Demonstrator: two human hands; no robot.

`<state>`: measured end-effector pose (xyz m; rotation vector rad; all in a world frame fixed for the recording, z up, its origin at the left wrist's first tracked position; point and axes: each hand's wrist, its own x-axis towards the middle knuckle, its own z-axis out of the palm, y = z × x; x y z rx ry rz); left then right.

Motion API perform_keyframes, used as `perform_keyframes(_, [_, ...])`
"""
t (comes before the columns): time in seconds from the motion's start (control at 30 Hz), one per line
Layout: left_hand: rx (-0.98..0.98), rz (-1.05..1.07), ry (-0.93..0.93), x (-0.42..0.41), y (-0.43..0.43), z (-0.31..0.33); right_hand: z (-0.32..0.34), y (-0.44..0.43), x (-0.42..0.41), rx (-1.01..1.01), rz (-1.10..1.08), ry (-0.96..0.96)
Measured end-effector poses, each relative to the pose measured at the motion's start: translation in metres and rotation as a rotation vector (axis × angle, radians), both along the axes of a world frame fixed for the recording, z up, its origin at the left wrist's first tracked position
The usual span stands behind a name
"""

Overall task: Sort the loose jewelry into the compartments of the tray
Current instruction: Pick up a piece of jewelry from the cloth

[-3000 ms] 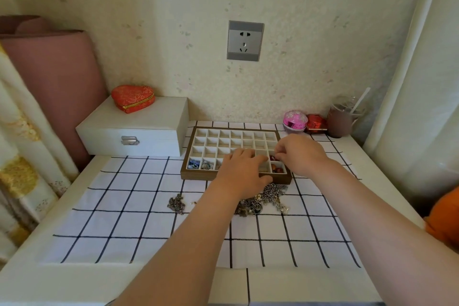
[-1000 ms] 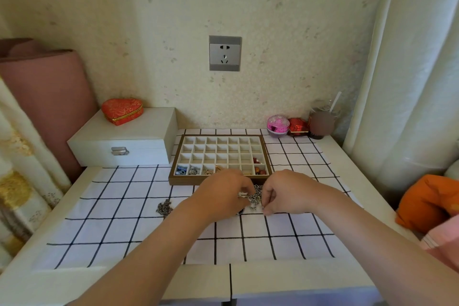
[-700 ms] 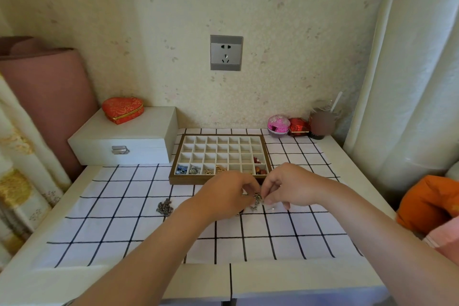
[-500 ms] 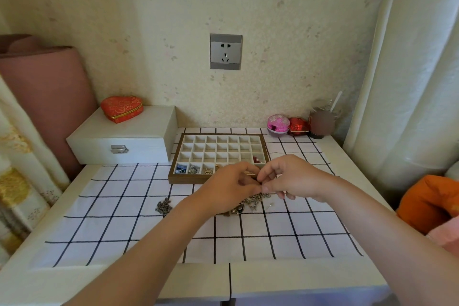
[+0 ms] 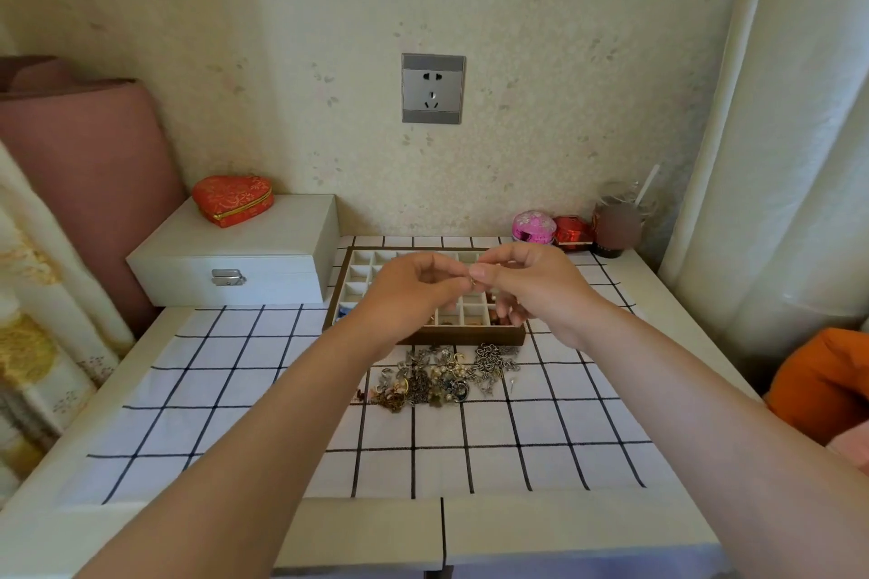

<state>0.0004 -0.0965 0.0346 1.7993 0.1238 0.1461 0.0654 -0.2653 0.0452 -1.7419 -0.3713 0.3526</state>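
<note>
Hands meet in the air above the tray: the left hand [image 5: 411, 296] and the right hand [image 5: 529, 289] are raised over its middle. Their fingers [image 5: 484, 272] are curled and pinch from both sides on a small metal piece [image 5: 472, 281], too tiny to tell what kind. The tray [image 5: 470, 338], wood-walled with a grid of white compartments, sits on the far part of a white checked cloth [image 5: 235, 390] spread on the worktop [image 5: 588, 536]. A few of its near compartments hold small items, partly hidden by the hands. The pile of loose jewelry [image 5: 446, 376], chains, beads and rings tangled together, lies on the cloth just in front of the tray's near wall. To the left, a white box [image 5: 244, 259] with a metal clasp carries a red heart-shaped case [image 5: 233, 200]. At the far right, against the wall, stand a pink round case [image 5: 533, 226], a small red box [image 5: 571, 233] and a dark cup [image 5: 616, 233]. A wall socket [image 5: 432, 88] sits on the wall above the tray.
</note>
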Motion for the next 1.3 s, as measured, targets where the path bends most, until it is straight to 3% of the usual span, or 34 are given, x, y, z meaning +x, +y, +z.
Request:
perform_keyframes(0.23, [0.016, 0.105, -0.050, 0.012, 0.007, 0.006, 0.005, 0.018, 0.014, 0.024, 0.022, 0.007])
perform_keyframes(0.47, [0.082, 0.120, -0.085, 0.018, 0.012, 0.003, 0.006, 0.021, 0.037, -0.137, 0.006, -0.094])
perform_keyframes(0.63, [0.683, 0.099, -0.040, 0.021, 0.020, -0.016, -0.019, 0.018, 0.054, -0.560, -0.096, -0.409])
perform_keyframes(0.77, [0.805, 0.026, -0.010, 0.020, 0.022, -0.028, -0.036, 0.025, 0.050, -0.783, -0.013, -0.523])
perform_keyframes(0.93, [0.962, -0.007, -0.006, 0.020, 0.026, -0.033, -0.041, 0.035, 0.046, -0.900, 0.055, -0.672])
perform_keyframes(1.17, [0.943, -0.092, 0.060, 0.018, 0.035, -0.039, -0.040, 0.036, 0.047, -0.917, 0.052, -0.673])
perform_keyframes(1.3, [0.901, -0.113, 0.063, 0.016, 0.039, -0.038, -0.036, 0.037, 0.046, -1.023, 0.047, -0.694])
